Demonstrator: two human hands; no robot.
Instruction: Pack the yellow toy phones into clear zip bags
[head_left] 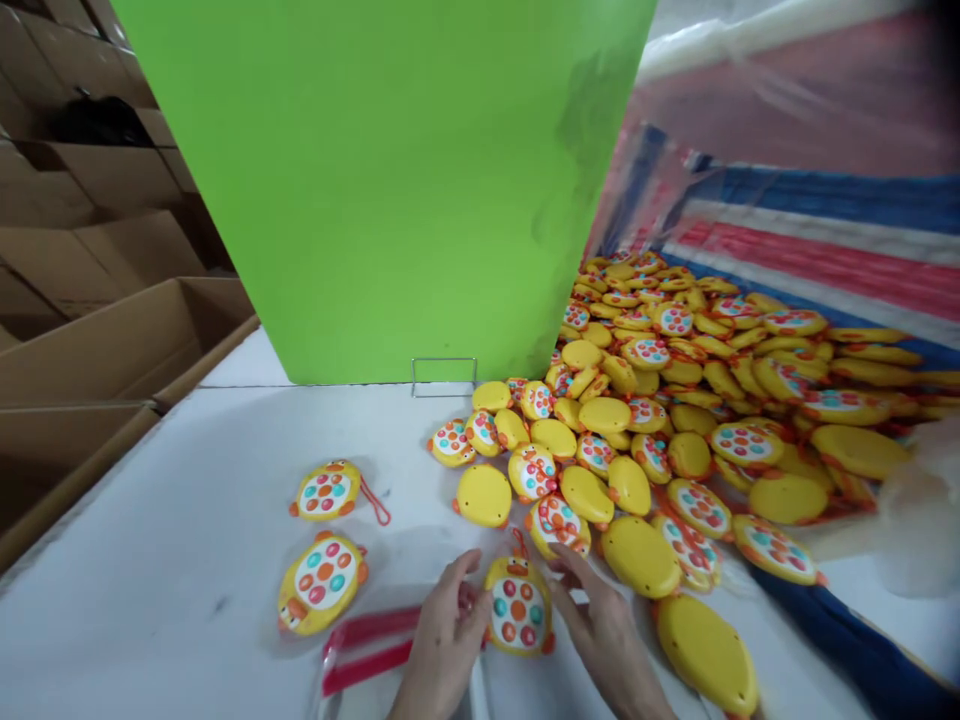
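Between my hands is a yellow duck-shaped toy (519, 605), face up, with coloured dots on a white panel and a red cord loop at its head. My left hand (448, 635) grips its left edge with thumb and fingers. Along the right edge, the thumb and fingers of my right hand (606, 630) close on the same toy. Two similar toys lie face up to the left: an upper toy (328, 491) with a red loop and a lower toy (322, 583) turned at an angle. Pink-red strips (371, 655) on clear plastic lie partly under my left hand.
A large heap of duck-shaped toys (675, 400) spreads across the right side, reaching close to my right hand. A tall green panel (405, 180) stands behind the white table (187, 500), with a small wire frame (444, 394) at its base. Open cardboard boxes (127, 340) stand left.
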